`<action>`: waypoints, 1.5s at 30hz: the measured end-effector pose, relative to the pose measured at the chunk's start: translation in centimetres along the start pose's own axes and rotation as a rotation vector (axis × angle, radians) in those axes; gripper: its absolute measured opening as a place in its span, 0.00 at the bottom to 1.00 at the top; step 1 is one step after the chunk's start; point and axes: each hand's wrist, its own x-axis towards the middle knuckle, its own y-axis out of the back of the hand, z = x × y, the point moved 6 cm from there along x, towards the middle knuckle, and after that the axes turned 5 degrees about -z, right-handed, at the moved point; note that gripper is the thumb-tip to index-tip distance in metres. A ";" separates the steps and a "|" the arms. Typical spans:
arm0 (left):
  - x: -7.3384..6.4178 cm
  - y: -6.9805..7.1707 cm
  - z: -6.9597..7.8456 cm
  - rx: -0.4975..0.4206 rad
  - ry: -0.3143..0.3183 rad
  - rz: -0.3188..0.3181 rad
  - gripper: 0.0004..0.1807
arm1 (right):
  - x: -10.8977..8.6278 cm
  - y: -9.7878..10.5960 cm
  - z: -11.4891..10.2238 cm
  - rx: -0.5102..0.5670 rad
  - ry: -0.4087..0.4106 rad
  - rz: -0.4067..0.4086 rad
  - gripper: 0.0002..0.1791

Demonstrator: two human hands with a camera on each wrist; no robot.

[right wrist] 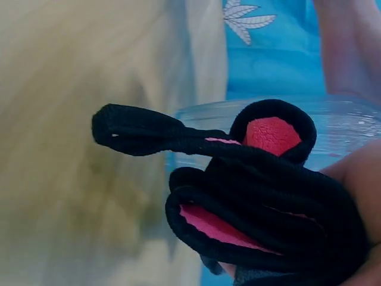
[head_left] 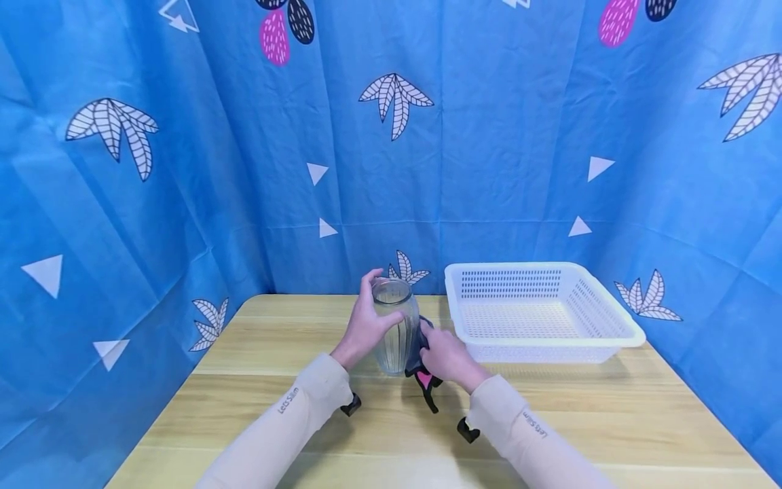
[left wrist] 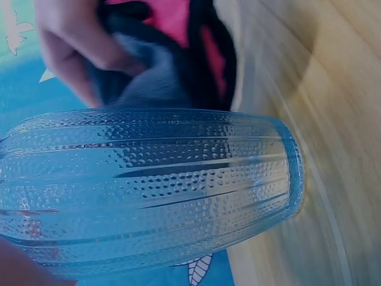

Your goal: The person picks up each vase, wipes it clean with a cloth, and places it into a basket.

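Observation:
My left hand (head_left: 366, 322) grips a clear glass vase (head_left: 392, 343) around its upper part, thumb across the near side and fingers near the rim. The vase stands upright, its base at the tabletop. Vertical ribs and raised dots cover its wall (left wrist: 190, 185) in the left wrist view. With my right hand (head_left: 451, 354) I hold a folded cleaning cloth (right wrist: 268, 220) against the vase's right side. The cloth is grey and pink with black edging, and a black loop (right wrist: 137, 128) hangs from it. Some right fingers are hidden by the cloth.
A white perforated plastic basket (head_left: 544, 341) sits at the back right of the wooden table (head_left: 293, 326). Blue patterned curtains (head_left: 391, 176) enclose the table at the back and both sides. Black straps (head_left: 469, 430) are at the wrists.

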 end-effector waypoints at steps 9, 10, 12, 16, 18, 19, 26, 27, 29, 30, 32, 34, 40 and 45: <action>-0.1 -0.4 -0.6 0.061 0.032 0.051 0.50 | -0.1 -1.1 1.8 0.072 -0.025 -0.030 0.36; -0.2 -0.4 -0.6 0.079 0.032 0.061 0.51 | -0.2 -0.9 1.8 0.084 -0.021 -0.019 0.36; -0.3 -0.4 -0.5 0.105 0.027 0.075 0.51 | -0.4 -0.5 1.7 0.106 -0.021 -0.004 0.36; -0.5 -0.4 -0.1 0.136 0.004 0.096 0.50 | -1.0 0.8 0.9 0.133 0.001 0.038 0.36; -0.5 -0.4 0.1 0.149 -0.006 0.103 0.49 | -1.3 1.8 0.3 0.126 0.015 0.076 0.35; -0.6 -0.3 0.3 0.158 -0.007 0.106 0.48 | -1.4 2.3 0.0 0.123 0.023 0.099 0.35; -0.3 -0.4 0.6 0.168 -0.017 0.088 0.45 | -2.1 5.2 -2.0 0.089 0.078 0.225 0.35; -0.2 -0.4 0.6 0.156 -0.020 0.079 0.45 | -2.2 5.6 -2.2 0.091 0.089 0.241 0.35; -0.1 -0.4 0.6 0.129 -0.022 0.055 0.45 | -2.4 6.4 -2.8 0.084 0.112 0.282 0.35; 0.0 -0.5 0.6 0.115 -0.022 0.042 0.45 | -2.5 6.6 -3.0 0.086 0.119 0.292 0.36; 0.1 -0.5 0.5 0.086 -0.023 0.020 0.44 | -2.5 6.8 -3.3 0.073 0.125 0.295 0.36; 0.2 -0.5 0.5 0.065 -0.021 0.004 0.43 | -2.4 6.7 -3.4 0.026 0.128 0.289 0.36; 0.1 -0.3 0.5 0.027 -0.035 0.002 0.43 | -1.6 5.2 -3.1 -0.085 0.112 0.225 0.37; -0.1 -0.2 0.1 0.016 -0.026 -0.002 0.43 | -1.0 3.3 -1.8 -0.032 0.025 0.132 0.37</action>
